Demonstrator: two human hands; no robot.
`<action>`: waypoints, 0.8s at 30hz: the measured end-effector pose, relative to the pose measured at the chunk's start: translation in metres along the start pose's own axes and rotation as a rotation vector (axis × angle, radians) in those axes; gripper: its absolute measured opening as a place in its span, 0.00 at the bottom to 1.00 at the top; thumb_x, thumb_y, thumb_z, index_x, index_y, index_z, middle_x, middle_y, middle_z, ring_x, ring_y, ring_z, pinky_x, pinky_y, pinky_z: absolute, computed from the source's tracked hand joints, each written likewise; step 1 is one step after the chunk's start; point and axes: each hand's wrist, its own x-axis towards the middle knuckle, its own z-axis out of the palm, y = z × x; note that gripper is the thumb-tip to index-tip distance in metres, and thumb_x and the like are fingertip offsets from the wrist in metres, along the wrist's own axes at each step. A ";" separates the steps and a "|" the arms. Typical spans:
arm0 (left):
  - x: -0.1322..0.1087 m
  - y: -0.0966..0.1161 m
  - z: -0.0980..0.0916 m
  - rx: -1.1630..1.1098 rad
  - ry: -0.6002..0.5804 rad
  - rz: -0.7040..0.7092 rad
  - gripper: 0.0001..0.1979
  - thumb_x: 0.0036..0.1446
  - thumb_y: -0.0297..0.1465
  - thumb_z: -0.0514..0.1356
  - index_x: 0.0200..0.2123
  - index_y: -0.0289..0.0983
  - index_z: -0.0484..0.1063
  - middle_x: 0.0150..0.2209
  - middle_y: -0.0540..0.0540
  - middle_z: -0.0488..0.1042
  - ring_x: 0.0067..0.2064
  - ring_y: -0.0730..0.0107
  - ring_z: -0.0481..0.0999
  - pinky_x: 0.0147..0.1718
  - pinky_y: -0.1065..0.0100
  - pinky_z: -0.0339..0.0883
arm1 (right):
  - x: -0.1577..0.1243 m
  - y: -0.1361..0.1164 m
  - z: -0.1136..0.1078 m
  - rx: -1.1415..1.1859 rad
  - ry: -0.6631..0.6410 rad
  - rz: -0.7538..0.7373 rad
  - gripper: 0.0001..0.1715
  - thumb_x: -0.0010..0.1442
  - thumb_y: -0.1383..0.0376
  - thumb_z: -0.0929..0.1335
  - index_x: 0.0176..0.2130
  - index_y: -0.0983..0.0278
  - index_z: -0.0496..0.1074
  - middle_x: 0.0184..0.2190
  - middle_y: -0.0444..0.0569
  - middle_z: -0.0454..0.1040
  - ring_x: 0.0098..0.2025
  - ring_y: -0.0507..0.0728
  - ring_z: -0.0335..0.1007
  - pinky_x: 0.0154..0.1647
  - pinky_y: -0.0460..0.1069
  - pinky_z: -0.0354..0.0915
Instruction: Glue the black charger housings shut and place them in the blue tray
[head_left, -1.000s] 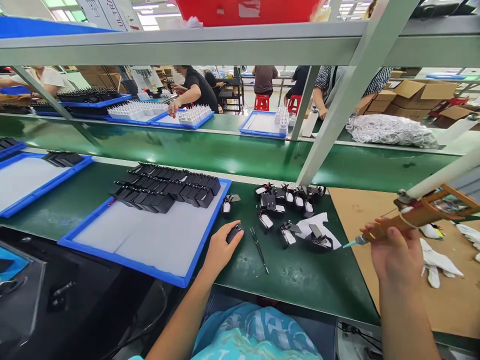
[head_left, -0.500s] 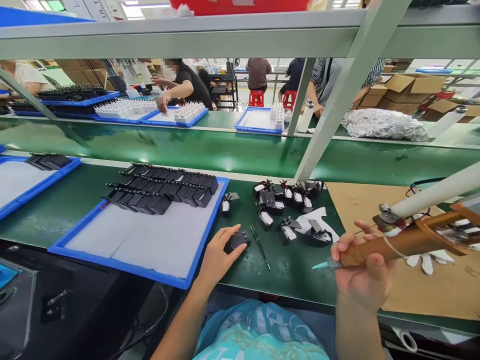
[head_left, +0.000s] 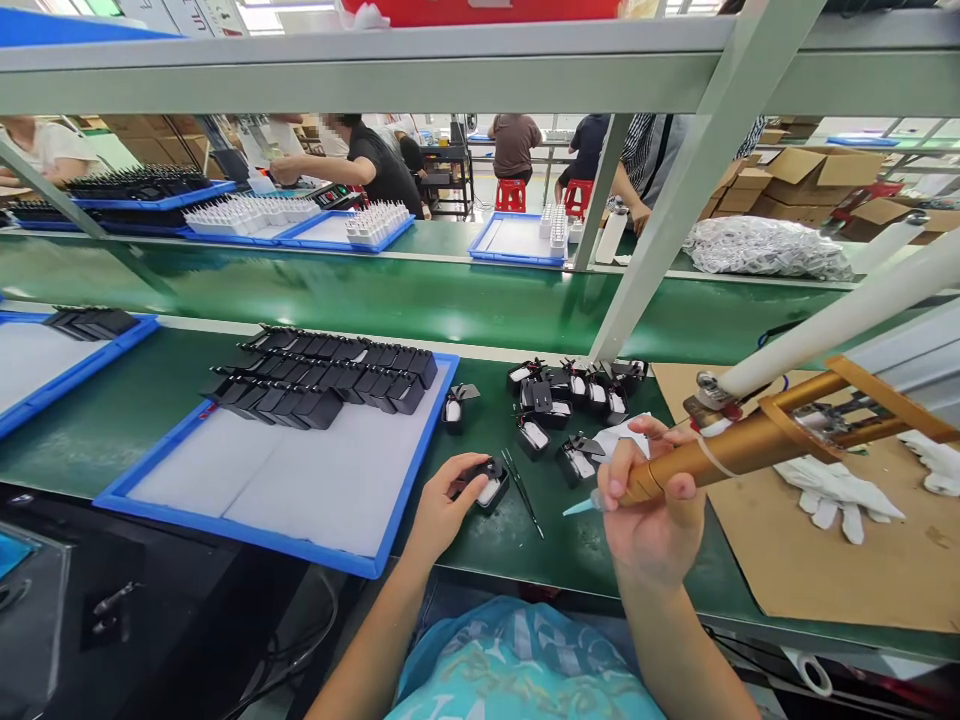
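Observation:
My left hand point(head_left: 441, 508) is closed on a small black plug adapter case point(head_left: 492, 490) on the green bench, its pronged cover lifted and a white inside part showing. My right hand point(head_left: 654, 515) wraps round a bronze-coloured glue dispensing gun point(head_left: 727, 455). The gun's pale blue nozzle point(head_left: 581, 507) points left, apart from the case. Black tweezers point(head_left: 525, 495) lie just right of the case. Behind them is a cluster of open adapter cases point(head_left: 559, 395), and a single open case point(head_left: 455, 408) stands by the tray's right edge.
A blue-rimmed tray point(head_left: 300, 552) on the left holds rows of black adapters point(head_left: 322, 375). White gloves point(head_left: 836, 495) lie on cardboard point(head_left: 795, 575) at right. A slanted metal post point(head_left: 660, 210) and a white tube point(head_left: 817, 335) cross overhead. Co-workers sit across the green belt point(head_left: 375, 290).
My right hand has brought the glue gun left, nearer the case. In my left hand, the cover has gone from lying over the case to being raised, exposing the inside.

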 end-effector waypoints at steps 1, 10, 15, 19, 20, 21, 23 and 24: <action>-0.004 -0.002 0.003 0.030 0.030 0.018 0.15 0.63 0.38 0.56 0.50 0.41 0.75 0.52 0.42 0.74 0.52 0.60 0.74 0.45 0.64 0.73 | 0.000 0.001 0.003 0.004 -0.001 0.005 0.15 0.56 0.54 0.69 0.43 0.53 0.68 0.43 0.44 0.65 0.20 0.44 0.59 0.12 0.42 0.57; -0.020 -0.007 0.024 0.483 0.134 0.194 0.29 0.57 0.37 0.63 0.60 0.41 0.61 0.58 0.40 0.68 0.58 0.55 0.68 0.55 0.52 0.65 | 0.009 0.008 0.025 0.068 -0.038 0.105 0.21 0.55 0.50 0.69 0.46 0.55 0.68 0.39 0.43 0.67 0.22 0.47 0.65 0.17 0.46 0.65; -0.016 -0.008 0.022 0.496 0.103 0.139 0.27 0.54 0.32 0.65 0.58 0.40 0.65 0.47 0.42 0.76 0.48 0.57 0.74 0.47 0.55 0.70 | 0.011 0.012 0.028 0.073 -0.049 0.094 0.20 0.56 0.50 0.68 0.45 0.54 0.67 0.37 0.42 0.68 0.19 0.46 0.62 0.14 0.44 0.59; -0.011 -0.006 0.019 0.479 0.064 0.099 0.22 0.50 0.31 0.67 0.50 0.41 0.73 0.42 0.44 0.78 0.43 0.58 0.76 0.43 0.57 0.71 | 0.011 0.015 0.032 0.084 -0.035 0.084 0.22 0.55 0.49 0.69 0.46 0.53 0.66 0.36 0.41 0.68 0.17 0.45 0.60 0.13 0.43 0.58; -0.011 -0.005 0.019 0.465 0.054 0.106 0.21 0.50 0.31 0.67 0.49 0.41 0.73 0.43 0.44 0.78 0.43 0.58 0.76 0.43 0.57 0.71 | 0.012 0.015 0.033 0.094 -0.037 0.088 0.22 0.55 0.49 0.69 0.46 0.53 0.66 0.36 0.40 0.68 0.17 0.45 0.59 0.12 0.43 0.58; -0.011 -0.003 0.019 0.448 0.046 0.112 0.21 0.51 0.32 0.67 0.50 0.41 0.73 0.44 0.44 0.78 0.44 0.58 0.77 0.43 0.57 0.72 | 0.012 0.016 0.034 0.103 -0.040 0.092 0.22 0.54 0.49 0.69 0.45 0.53 0.66 0.36 0.40 0.68 0.17 0.44 0.59 0.12 0.43 0.57; -0.013 0.003 0.019 0.409 0.031 0.117 0.20 0.54 0.32 0.64 0.51 0.40 0.71 0.46 0.44 0.78 0.46 0.58 0.78 0.44 0.59 0.72 | 0.013 0.018 0.035 0.122 -0.052 0.098 0.21 0.54 0.49 0.69 0.44 0.54 0.66 0.36 0.40 0.68 0.17 0.44 0.59 0.12 0.42 0.57; -0.014 0.008 0.020 0.394 0.025 0.114 0.20 0.55 0.32 0.63 0.52 0.40 0.70 0.47 0.44 0.78 0.46 0.59 0.79 0.44 0.61 0.73 | 0.014 0.018 0.036 0.131 -0.059 0.098 0.20 0.54 0.49 0.69 0.43 0.54 0.66 0.36 0.40 0.68 0.17 0.44 0.59 0.12 0.42 0.57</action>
